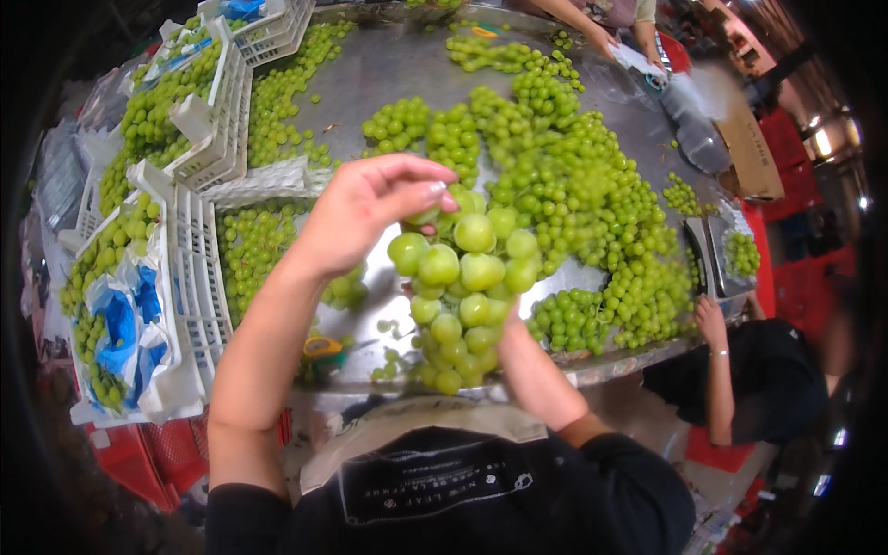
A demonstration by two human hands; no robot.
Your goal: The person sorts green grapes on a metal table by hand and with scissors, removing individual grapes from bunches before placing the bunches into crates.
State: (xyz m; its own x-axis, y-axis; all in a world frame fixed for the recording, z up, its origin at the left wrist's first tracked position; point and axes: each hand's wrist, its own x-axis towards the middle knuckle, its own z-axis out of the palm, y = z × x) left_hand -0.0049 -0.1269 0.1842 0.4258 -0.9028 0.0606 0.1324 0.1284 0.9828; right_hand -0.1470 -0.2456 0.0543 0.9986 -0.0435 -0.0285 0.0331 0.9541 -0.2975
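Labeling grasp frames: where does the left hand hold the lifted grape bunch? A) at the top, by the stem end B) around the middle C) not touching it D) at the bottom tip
A: the left hand pinches the top of the green grape bunch with its fingertips, and the bunch hangs down from there above the metal table; the right hand is mostly hidden behind the bunch.

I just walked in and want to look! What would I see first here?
First you'd see the big bunch of green grapes hanging in the middle, pinched at its top by the left hand, with the right hand mostly hidden behind it. Behind it, heaps of grapes cover the metal table, and white crates of grapes stand on the left.
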